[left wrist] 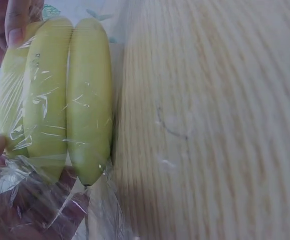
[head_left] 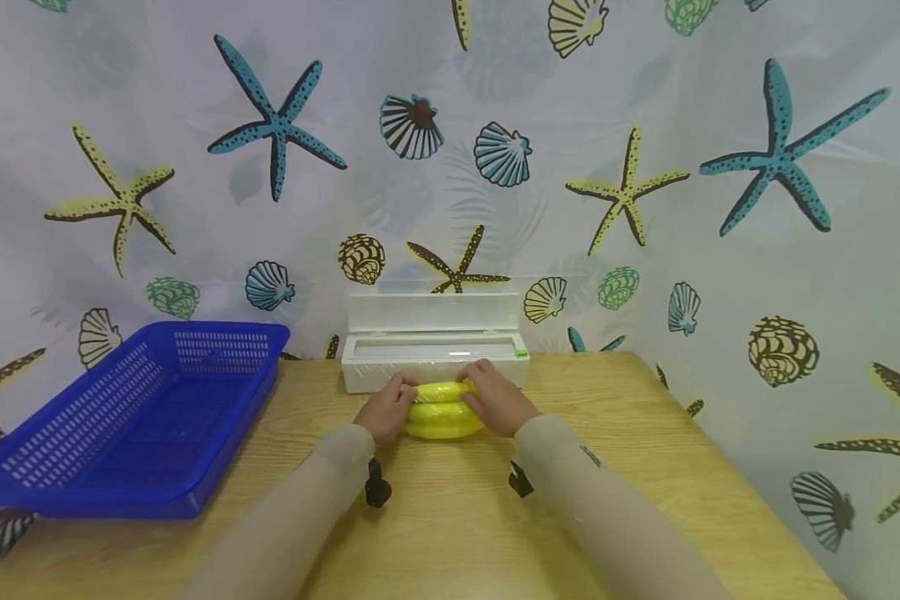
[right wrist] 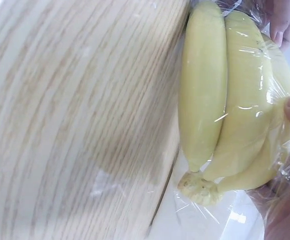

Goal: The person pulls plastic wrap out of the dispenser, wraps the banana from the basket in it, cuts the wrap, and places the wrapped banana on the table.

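A bunch of yellow bananas [head_left: 442,422] lies in front of a white cling film dispenser [head_left: 371,377], whose lid stands up. Clear cling film [left wrist: 15,182] covers the bananas, wrinkled and bunched around their tips in the left wrist view. My left hand [head_left: 387,407] grips the tip end, its thumb on the fruit and its fingers behind the film. At the stem end my right hand [head_left: 501,400] holds on, thumb pressed against a banana. The brown-yellow stem [right wrist: 199,188] shows through film in the right wrist view.
An empty blue plastic basket [head_left: 183,425] stands on the left of the wooden table [head_left: 435,533]. Behind the table hangs a curtain [head_left: 450,100] printed with starfish and shells, which also runs along the right side.
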`<state>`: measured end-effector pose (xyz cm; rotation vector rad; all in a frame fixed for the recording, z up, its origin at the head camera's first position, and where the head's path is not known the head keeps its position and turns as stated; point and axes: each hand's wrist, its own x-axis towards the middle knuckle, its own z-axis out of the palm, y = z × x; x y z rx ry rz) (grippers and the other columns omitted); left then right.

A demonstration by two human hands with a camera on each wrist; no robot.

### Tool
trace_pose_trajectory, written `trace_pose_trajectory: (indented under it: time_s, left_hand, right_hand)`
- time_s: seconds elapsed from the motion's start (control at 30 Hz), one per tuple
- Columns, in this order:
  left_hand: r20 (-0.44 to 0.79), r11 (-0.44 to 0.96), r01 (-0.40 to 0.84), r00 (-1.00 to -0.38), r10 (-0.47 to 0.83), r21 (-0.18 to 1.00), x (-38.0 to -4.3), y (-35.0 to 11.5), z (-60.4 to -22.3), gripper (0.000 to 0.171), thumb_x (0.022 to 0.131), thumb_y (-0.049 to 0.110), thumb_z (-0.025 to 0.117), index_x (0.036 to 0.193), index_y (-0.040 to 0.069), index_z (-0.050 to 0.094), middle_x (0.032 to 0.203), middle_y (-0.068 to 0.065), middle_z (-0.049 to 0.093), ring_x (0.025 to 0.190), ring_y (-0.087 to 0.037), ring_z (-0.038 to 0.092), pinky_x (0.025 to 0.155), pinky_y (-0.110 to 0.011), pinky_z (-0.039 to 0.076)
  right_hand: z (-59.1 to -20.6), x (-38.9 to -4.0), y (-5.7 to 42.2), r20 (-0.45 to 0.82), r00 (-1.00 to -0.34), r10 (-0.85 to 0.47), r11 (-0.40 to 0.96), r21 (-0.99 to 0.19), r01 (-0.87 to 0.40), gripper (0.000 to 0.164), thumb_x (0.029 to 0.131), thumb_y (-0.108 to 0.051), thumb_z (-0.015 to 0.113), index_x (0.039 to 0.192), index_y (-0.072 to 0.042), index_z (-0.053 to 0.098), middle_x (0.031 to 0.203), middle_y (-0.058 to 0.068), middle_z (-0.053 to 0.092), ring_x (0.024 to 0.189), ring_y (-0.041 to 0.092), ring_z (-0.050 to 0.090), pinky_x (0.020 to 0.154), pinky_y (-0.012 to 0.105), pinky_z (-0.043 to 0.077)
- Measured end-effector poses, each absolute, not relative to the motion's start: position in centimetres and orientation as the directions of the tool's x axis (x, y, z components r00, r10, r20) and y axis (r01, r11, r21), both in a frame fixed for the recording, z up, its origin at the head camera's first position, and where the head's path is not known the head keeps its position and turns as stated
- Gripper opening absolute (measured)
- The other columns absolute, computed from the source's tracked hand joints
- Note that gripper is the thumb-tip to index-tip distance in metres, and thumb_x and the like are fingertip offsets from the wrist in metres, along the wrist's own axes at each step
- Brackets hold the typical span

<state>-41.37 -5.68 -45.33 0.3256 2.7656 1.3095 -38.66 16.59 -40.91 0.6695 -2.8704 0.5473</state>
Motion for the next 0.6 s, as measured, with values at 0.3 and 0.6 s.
trace_pose_trajectory:
  time_s: [0.3, 0.6]
  left_hand:
    - [0.191, 0.752, 0.297, -0.955, 0.228, 0.588, -39.9, -5.6, -43.8, 0.044, 0.099, 0.046, 0.038, 0.132, 0.022, 0.053, 0.139, -0.007, 0.045, 0.131, -0.03, 0.042, 0.109, -0.049, 0.036]
    - [0.17, 0.704, 0.349, -0.934, 0.314, 0.619, -39.4, -5.7, -43.3, 0.045, 0.099, 0.039, 0.045, 0.141, 0.025, 0.042, 0.143, -0.003, 0.046, 0.129, -0.025, 0.048, 0.107, -0.047, 0.039]
  right_hand:
    - [-41.4, -39.1, 16.6, 0.292, -0.894, -0.34, 0.855, -0.301, -0.423, 0.028, 0.094, -0.03, 0.057, 0.12, -0.02, 0.055, 0.117, 0.005, 0.055, 0.109, 0.021, 0.052, 0.1, 0.039, 0.045]
    - [-42.0, -39.6, 17.1, 0.262, -0.922, -0.285, 0.861, -0.352, -0.366, 0.034, 0.093, -0.034, 0.058, 0.122, -0.015, 0.057, 0.125, 0.001, 0.059, 0.121, 0.023, 0.048, 0.109, 0.042, 0.035]
